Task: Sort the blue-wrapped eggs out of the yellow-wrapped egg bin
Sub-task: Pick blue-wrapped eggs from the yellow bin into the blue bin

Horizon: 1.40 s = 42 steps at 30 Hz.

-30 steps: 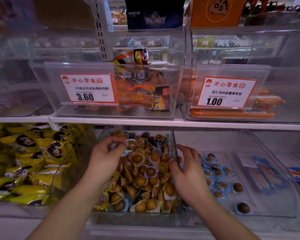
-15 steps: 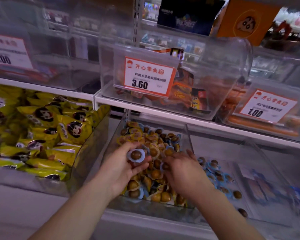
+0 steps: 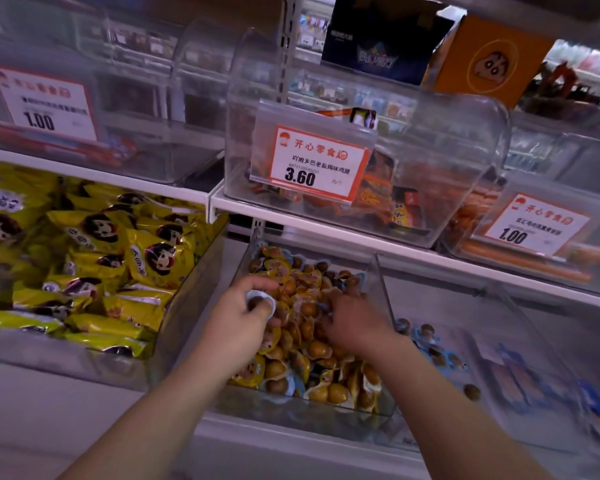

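The left hand (image 3: 238,327) is curled around one blue-wrapped egg (image 3: 258,302) and holds it just above the pile; the right hand (image 3: 352,320) reaches into the yellow-wrapped eggs (image 3: 309,341), its fingers down among them, and I cannot tell if it grips anything; both hands are in the clear egg bin (image 3: 383,289) in the middle of the low shelf; to the right sits a bin with more blue-wrapped eggs (image 3: 426,332); to the left lie yellow snack bags (image 3: 94,258); a price tag (image 3: 317,168) reading 3.60 hangs farther up.
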Tool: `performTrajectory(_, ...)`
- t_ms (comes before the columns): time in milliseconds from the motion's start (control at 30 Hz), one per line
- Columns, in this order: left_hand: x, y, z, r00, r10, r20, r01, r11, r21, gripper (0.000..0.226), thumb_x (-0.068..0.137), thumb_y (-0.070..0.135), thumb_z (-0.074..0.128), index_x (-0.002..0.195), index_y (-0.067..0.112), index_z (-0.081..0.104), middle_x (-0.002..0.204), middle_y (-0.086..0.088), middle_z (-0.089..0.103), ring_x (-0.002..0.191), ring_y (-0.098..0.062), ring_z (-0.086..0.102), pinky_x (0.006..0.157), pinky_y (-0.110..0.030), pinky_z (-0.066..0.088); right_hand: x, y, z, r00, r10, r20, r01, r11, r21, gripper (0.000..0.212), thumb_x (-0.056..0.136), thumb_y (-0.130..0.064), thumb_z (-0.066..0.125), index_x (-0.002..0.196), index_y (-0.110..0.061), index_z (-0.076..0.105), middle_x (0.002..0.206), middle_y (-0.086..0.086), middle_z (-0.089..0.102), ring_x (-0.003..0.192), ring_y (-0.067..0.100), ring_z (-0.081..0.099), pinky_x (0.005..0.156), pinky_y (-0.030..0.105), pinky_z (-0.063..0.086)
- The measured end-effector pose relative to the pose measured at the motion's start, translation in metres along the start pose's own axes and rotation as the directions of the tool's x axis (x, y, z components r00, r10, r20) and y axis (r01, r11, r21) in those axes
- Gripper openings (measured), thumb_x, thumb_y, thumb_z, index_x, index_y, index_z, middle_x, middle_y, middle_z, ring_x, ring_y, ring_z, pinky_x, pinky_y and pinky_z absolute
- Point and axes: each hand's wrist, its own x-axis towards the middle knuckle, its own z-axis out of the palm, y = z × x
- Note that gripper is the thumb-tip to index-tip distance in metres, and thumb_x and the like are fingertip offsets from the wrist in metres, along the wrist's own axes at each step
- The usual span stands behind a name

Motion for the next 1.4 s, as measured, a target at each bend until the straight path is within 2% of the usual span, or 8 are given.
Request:
performTrajectory(400,-0.010,0.003,-0.004,0.990,0.139,0.021,-0.140,0.987,0.078,0.023,0.100,0.016,0.056,0.105,0.037,0.063,0.083,0.008,0.071,0.076,-0.017,0.072,0.068,-0.048,0.060,-0.022,0.004,-0.011,0.873,0.006,-0.488,0.169,0.934,0.314,0.020,0.096,-0.026,0.061,0.108,-0.012,0.069,0.100,0.005,0.069,0.089,0.021,0.067,0.075,0.031,0.051)
performTrajectory(467,-0.016,0.004,0.005,0.977,0.208,-0.048,-0.202,0.974,0.105,0.023,0.101,0.022,0.054,0.113,0.041,0.060,0.088,0.013,0.071,0.081,-0.015,0.069,0.070,-0.043,0.060,-0.042,0.003,-0.013,0.852,0.192,-0.488,0.229,0.701,0.675,0.021,0.096,-0.023,0.064,0.110,-0.009,0.069,0.088,0.003,0.072,0.077,0.017,0.069,0.069,0.035,0.056)
performTrajectory(600,-0.036,0.011,0.040,0.876,0.477,-0.078,-0.454,0.868,0.202,0.031,0.103,0.023,0.049,0.130,0.038,0.054,0.119,0.023,0.061,0.112,0.007,0.056,0.089,-0.011,0.043,-0.093,-0.017,-0.006,0.996,0.049,0.075,-0.046,-0.437,0.898,0.031,0.095,-0.018,0.062,0.118,0.003,0.066,0.104,0.020,0.071,0.083,0.027,0.073,0.064,0.035,0.060)
performTrajectory(733,-0.049,0.012,0.080,0.805,0.533,0.261,-0.592,0.692,0.413,0.050,0.104,0.035,0.034,0.153,0.027,0.034,0.154,0.010,0.041,0.145,-0.004,0.028,0.116,-0.036,0.028,-0.115,-0.020,-0.003,0.990,-0.084,0.111,-0.139,-0.603,0.786,0.040,0.096,-0.031,0.053,0.126,-0.009,0.067,0.126,0.015,0.068,0.117,0.026,0.065,0.105,0.041,0.048)
performTrajectory(867,-0.053,0.007,0.097,0.742,0.467,0.481,-0.664,0.609,0.434,0.071,0.098,0.058,0.021,0.158,0.027,-0.001,0.163,0.017,-0.007,0.149,0.001,-0.013,0.122,-0.026,-0.001,-0.115,0.021,-0.009,0.993,0.095,0.072,-0.018,-0.476,0.879,0.033,0.096,-0.026,0.059,0.122,-0.009,0.068,0.117,0.015,0.072,0.108,0.026,0.070,0.093,0.040,0.056)
performTrajectory(1033,-0.040,0.002,0.093,0.695,0.487,0.529,-0.701,0.623,0.347,0.058,0.099,0.060,0.033,0.153,0.040,0.028,0.158,0.031,0.018,0.146,0.008,0.014,0.117,-0.020,0.019,-0.109,0.104,-0.020,0.985,0.160,0.072,-0.004,-0.389,0.921,0.021,0.094,-0.014,0.058,0.107,0.001,0.064,0.090,0.020,0.068,0.064,0.020,0.069,0.041,0.020,0.042)
performTrajectory(1233,-0.008,-0.011,0.064,0.791,0.453,0.410,-0.609,0.636,0.473,0.029,0.097,0.040,0.047,0.122,0.042,0.061,0.132,0.024,0.054,0.128,-0.002,0.049,0.106,-0.041,0.044,-0.090,0.191,-0.005,0.915,0.402,0.012,-0.235,0.511,0.827,0.013,0.091,-0.014,0.065,0.103,-0.013,0.072,0.088,0.012,0.074,0.069,0.012,0.067,0.064,0.028,0.057)
performTrajectory(1400,-0.011,-0.009,0.028,0.763,0.536,0.362,-0.640,0.547,0.539,0.028,0.096,0.037,0.048,0.116,0.034,0.067,0.122,0.027,0.059,0.118,0.004,0.054,0.102,-0.028,0.043,-0.083,0.198,-0.005,0.884,0.401,-0.238,-0.105,0.669,0.735,0.015,0.089,-0.011,0.064,0.098,-0.013,0.076,0.101,0.011,0.076,0.092,0.016,0.069,0.086,0.033,0.056)
